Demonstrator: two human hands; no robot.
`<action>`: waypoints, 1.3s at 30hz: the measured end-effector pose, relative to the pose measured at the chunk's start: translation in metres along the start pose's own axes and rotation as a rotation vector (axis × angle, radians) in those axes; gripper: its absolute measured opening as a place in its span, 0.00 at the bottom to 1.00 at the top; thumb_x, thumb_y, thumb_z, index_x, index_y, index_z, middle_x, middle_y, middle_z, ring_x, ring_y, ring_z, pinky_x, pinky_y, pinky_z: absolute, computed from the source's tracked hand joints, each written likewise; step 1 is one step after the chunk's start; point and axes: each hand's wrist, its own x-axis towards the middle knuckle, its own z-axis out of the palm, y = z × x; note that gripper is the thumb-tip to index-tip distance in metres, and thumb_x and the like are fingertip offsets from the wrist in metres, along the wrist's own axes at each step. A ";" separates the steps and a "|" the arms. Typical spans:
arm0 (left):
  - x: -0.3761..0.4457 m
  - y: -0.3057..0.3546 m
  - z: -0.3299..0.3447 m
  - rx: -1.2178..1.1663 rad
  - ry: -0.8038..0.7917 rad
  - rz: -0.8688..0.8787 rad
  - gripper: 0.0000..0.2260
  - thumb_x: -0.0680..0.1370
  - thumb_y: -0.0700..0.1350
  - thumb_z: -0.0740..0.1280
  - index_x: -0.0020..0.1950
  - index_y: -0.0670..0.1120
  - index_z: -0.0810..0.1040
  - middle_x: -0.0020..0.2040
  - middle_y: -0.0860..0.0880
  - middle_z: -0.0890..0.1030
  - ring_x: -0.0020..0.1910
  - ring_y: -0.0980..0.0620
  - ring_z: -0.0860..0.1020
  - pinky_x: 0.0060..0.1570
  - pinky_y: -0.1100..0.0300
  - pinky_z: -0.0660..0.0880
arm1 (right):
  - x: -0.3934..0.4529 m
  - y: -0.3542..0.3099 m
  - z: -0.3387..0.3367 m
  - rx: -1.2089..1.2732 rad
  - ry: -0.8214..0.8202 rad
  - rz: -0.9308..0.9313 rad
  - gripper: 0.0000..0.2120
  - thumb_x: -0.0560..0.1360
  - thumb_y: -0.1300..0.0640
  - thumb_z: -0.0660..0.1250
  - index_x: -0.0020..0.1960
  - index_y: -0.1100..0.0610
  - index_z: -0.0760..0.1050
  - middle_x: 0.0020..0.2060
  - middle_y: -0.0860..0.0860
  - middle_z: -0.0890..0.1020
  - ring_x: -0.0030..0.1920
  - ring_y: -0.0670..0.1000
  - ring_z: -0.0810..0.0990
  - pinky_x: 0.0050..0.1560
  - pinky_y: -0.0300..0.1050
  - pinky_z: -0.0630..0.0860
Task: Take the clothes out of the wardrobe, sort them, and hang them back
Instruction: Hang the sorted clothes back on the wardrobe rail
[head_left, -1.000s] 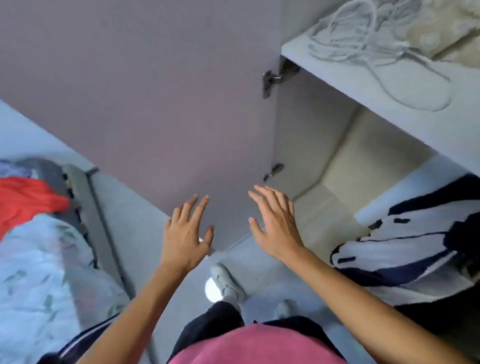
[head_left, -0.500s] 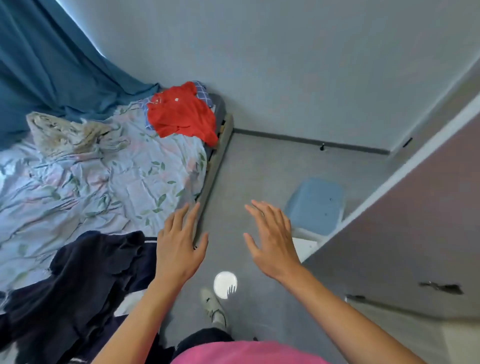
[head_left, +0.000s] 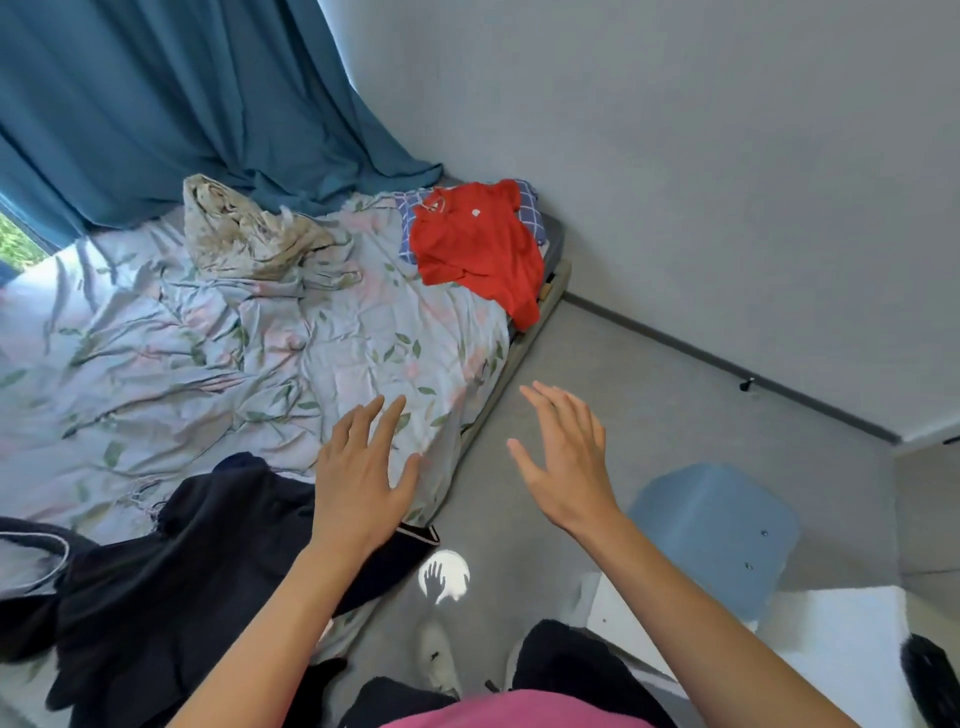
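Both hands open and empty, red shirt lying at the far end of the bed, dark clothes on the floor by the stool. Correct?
One error: the dark clothes lie on the near end of the bed, not on the floor by the stool. The head view shows it. Left hand and right hand are open and empty; the red shirt is placed as stated.

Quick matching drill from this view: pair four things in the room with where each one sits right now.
Things:
1. red shirt
2. dark garment
3. blue stool
4. crumpled beige cloth

Places:
A. on the floor, right of the bed
B. bed's near edge, under the left hand
C. bed's far corner, over a checked pillow
D. on the bed, by the curtain

Pairs: 1-C, 2-B, 3-A, 4-D
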 end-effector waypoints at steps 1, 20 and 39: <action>0.005 -0.001 0.003 -0.010 -0.005 -0.018 0.30 0.80 0.59 0.60 0.82 0.55 0.63 0.79 0.50 0.68 0.77 0.42 0.66 0.70 0.40 0.70 | 0.011 0.003 0.001 -0.002 -0.009 -0.004 0.30 0.79 0.41 0.61 0.79 0.46 0.63 0.77 0.45 0.67 0.78 0.50 0.62 0.78 0.58 0.59; 0.364 0.125 0.090 0.081 0.002 -0.028 0.30 0.80 0.61 0.58 0.82 0.55 0.64 0.78 0.50 0.69 0.75 0.43 0.67 0.67 0.40 0.72 | 0.348 0.196 -0.048 -0.004 -0.006 -0.096 0.30 0.78 0.40 0.63 0.77 0.49 0.68 0.75 0.47 0.71 0.75 0.52 0.67 0.74 0.55 0.63; 0.669 0.095 0.173 0.012 0.007 -0.228 0.30 0.80 0.63 0.59 0.81 0.55 0.64 0.77 0.50 0.70 0.74 0.44 0.67 0.66 0.40 0.72 | 0.678 0.279 -0.013 -0.094 -0.196 -0.224 0.30 0.78 0.39 0.62 0.77 0.49 0.68 0.75 0.47 0.71 0.77 0.50 0.67 0.76 0.59 0.62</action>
